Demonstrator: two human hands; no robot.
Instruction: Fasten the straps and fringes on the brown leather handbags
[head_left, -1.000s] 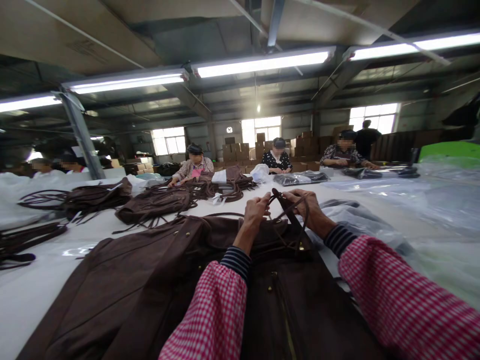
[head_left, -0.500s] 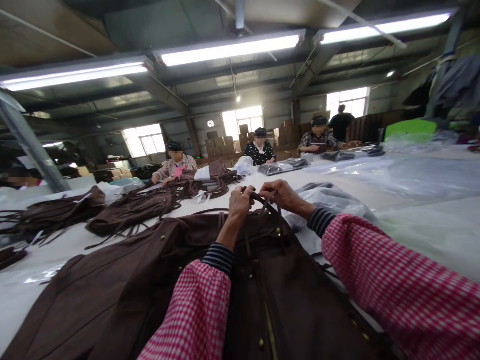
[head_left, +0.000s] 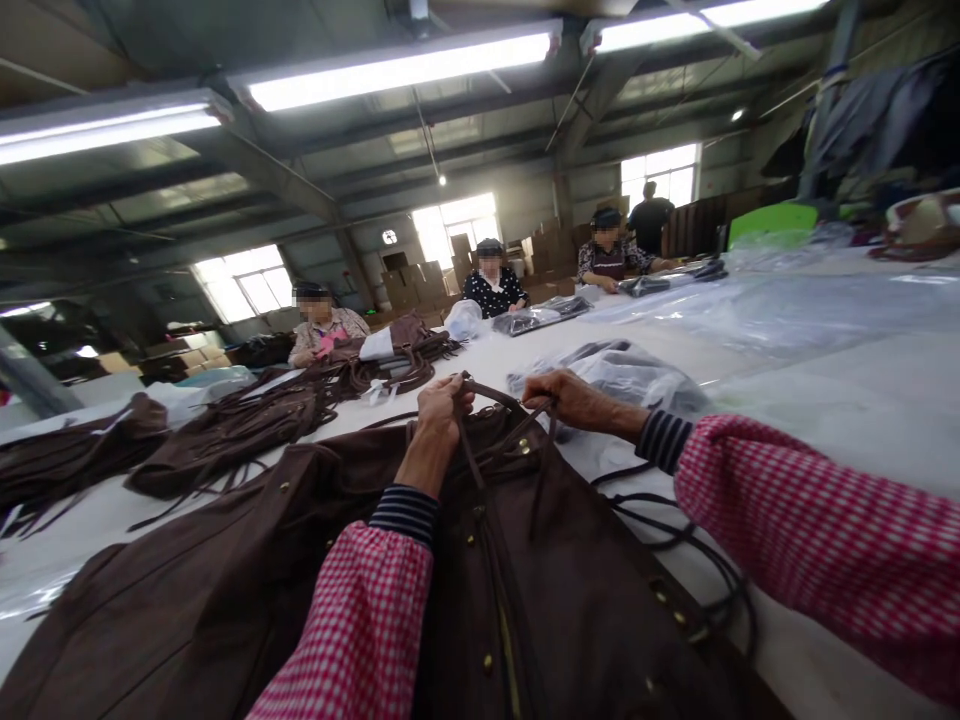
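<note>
A large dark brown bag (head_left: 570, 590) with brass-coloured studs and a zip lies across the table below my hands. At its far edge my left hand (head_left: 442, 405) is closed around one end of a brown strap (head_left: 491, 392). My right hand (head_left: 574, 402) pinches a thin brown cord (head_left: 541, 412) beside the other end of that strap. Part of the cord hangs down over the bag. Whether strap and cord are knotted together is too small to tell. Several dark cords (head_left: 697, 545) trail from the bag's right side onto the white table.
More brown bags (head_left: 232, 430) lie to the left. Clear plastic (head_left: 787, 315) covers the table at right, and a plastic-wrapped bundle (head_left: 615, 380) sits just past my right hand. Co-workers (head_left: 491, 285) sit along the far side. A green panel (head_left: 772, 222) stands at the back right.
My hands have moved apart, the left one leftward, with more of the strap showing between them. The camera view has turned right and tilted. The cords at the bag's right side show more.
</note>
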